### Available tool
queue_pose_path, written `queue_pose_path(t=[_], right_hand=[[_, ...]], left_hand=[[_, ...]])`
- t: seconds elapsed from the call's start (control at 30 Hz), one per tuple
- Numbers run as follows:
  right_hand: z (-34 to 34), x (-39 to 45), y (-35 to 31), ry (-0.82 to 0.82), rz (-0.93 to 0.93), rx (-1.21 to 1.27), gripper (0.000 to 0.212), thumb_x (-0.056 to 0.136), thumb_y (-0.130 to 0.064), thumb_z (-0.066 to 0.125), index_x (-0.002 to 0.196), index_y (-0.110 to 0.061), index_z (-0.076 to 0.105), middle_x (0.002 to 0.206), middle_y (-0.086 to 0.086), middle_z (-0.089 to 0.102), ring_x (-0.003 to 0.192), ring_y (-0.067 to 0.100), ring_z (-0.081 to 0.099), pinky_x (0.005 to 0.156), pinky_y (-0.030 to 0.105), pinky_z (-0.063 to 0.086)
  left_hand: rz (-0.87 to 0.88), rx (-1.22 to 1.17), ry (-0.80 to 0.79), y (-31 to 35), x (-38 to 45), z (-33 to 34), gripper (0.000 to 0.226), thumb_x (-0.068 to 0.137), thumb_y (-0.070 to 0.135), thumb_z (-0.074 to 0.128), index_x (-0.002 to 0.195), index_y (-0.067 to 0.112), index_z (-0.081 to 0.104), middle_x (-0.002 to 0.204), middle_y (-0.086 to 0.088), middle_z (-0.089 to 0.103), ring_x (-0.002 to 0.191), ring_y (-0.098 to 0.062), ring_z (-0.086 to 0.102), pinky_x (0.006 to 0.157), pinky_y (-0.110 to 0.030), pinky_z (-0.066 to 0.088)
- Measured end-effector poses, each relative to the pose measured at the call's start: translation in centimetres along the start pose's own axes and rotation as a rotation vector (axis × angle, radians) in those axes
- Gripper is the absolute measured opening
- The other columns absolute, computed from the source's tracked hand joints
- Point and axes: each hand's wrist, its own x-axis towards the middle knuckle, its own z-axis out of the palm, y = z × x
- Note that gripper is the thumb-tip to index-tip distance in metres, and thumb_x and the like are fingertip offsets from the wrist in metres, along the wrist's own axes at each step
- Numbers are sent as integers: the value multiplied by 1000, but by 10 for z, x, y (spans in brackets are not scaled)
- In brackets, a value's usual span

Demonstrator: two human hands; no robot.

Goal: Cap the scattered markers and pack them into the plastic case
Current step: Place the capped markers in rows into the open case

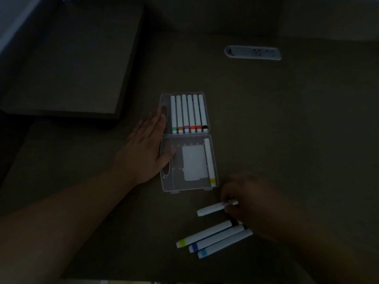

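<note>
left hand [143, 152] flat, fingers straight, resting on open case [187, 140] edge | right hand [246, 203] pinching white marker [213, 209] on worktop [287, 119] | three markers [213, 238] beside it

Left hand [144, 147] flat, right hand [249, 203] pinching.

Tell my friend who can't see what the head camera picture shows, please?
A person's right hand pinches a white marker on a dim table, while the left hand rests flat against an open plastic case. The case holds seven markers; three more markers lie beside the right hand.
</note>
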Motion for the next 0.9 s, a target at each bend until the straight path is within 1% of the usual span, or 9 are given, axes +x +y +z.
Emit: queue_pose_path(t=[0.07, 0.17, 0.27, 0.37, 0.5, 0.57, 0.7, 0.8, 0.9], right_hand=[[-9, -6, -1, 1, 13, 99, 14, 92, -34, 61, 98, -45, 54, 107, -20, 47, 97, -2, 48, 83, 18, 44], [-28, -8, -7, 151, 115, 462, 18, 89, -29, 66, 88, -42, 55, 94, -17, 56, 85, -4, 57, 65, 14, 45], [-40, 12, -10, 280, 248, 771, 9, 88, -26, 68, 86, -33, 61, 88, -9, 64, 78, 0, 62, 58, 14, 44], [-41, 38, -18, 284, 353, 921, 6, 89, -25, 67, 86, -24, 62, 86, -4, 66, 76, 5, 64, 56, 19, 47], [-32, 64, -27, 301, 456, 875, 13, 88, -25, 69, 82, -23, 59, 85, -1, 63, 75, 10, 63, 59, 24, 52], [-27, 69, -29, 326, 496, 819, 11, 87, -26, 71, 87, -19, 62, 88, 2, 65, 77, 13, 66, 62, 27, 54], [-19, 73, -32, 339, 534, 659, 24, 85, -28, 73, 104, -15, 67, 96, 4, 68, 85, 16, 68, 64, 28, 54], [-19, 75, -33, 354, 518, 570, 29, 83, -28, 75, 106, -11, 68, 101, 7, 69, 92, 20, 68, 71, 31, 55], [-24, 79, -31, 297, 535, 539, 30, 83, -29, 75, 107, -12, 67, 99, 7, 68, 92, 21, 67, 75, 33, 56]], left_hand=[[-13, -1, -6, -1, 0, 1, 89, 91, 68, 28, 155, 22, -11, 162, 4, -17, 148, -9, -13, 119, -32, -3], [-11, -15, 1, -1, -1, 2, 88, 91, 67, 30, 155, 23, -12, 162, 6, -18, 148, -8, -14, 118, -32, -3], [2, -10, 8, -1, 0, 1, 86, 93, 66, 29, 155, 21, -10, 162, 3, -17, 149, -9, -13, 118, -30, -5], [1, -7, 14, -1, -1, 1, 86, 94, 64, 31, 155, 21, -11, 162, 4, -18, 148, -9, -13, 117, -30, -5], [-4, -12, 11, -3, 0, 1, 87, 93, 66, 30, 155, 21, -11, 162, 3, -16, 149, -10, -11, 120, -34, -1], [4, 1, 14, -4, 1, 2, 87, 92, 67, 28, 155, 20, -10, 163, 2, -15, 149, -11, -10, 121, -37, 2], [6, -9, 18, -5, 1, 5, 88, 92, 67, 29, 156, 20, -9, 163, 2, -15, 149, -11, -11, 121, -36, 1], [12, -6, 24, -5, 1, 5, 88, 92, 67, 28, 156, 19, -9, 163, 2, -16, 149, -11, -11, 121, -35, 0], [17, 1, 26, -5, 1, 4, 88, 92, 67, 29, 156, 19, -9, 163, 2, -17, 150, -12, -11, 120, -35, -1]])
